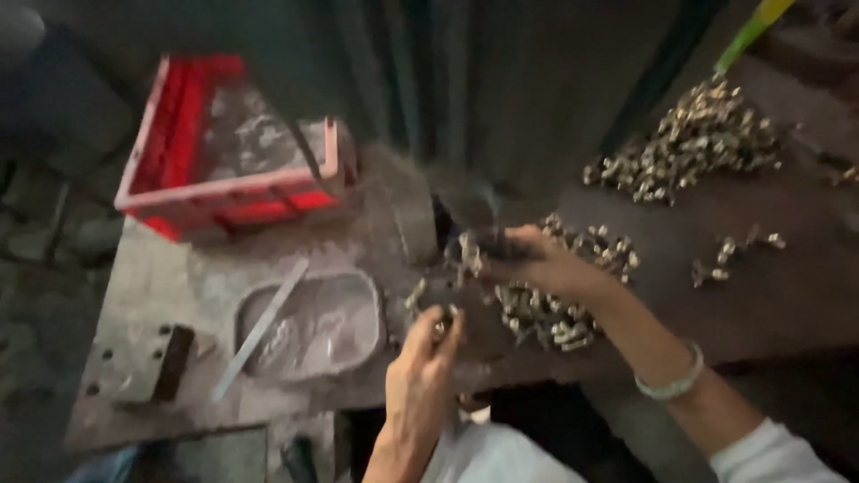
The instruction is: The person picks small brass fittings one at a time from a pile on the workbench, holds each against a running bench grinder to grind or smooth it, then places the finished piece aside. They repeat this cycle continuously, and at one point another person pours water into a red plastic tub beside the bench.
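Observation:
My left hand [420, 367] reaches up over the near edge of the metal bench [179, 277], its fingertips pinched on a small brass part [441, 324]. To its right, my right hand [528, 259] lies palm down, fingers curled over a few small brass parts at the edge of a pile of brass parts [555, 309]. A pale bangle [673, 380] circles the right wrist. Both hands are blurred by motion.
A red plastic crate [224, 148] stands at the back left. A shallow metal tray [313, 322] with a flat metal strip [259, 329] across it lies to the left of my hands. A larger heap of brass parts [689, 143] sits at the back right, with a few strays [729, 250].

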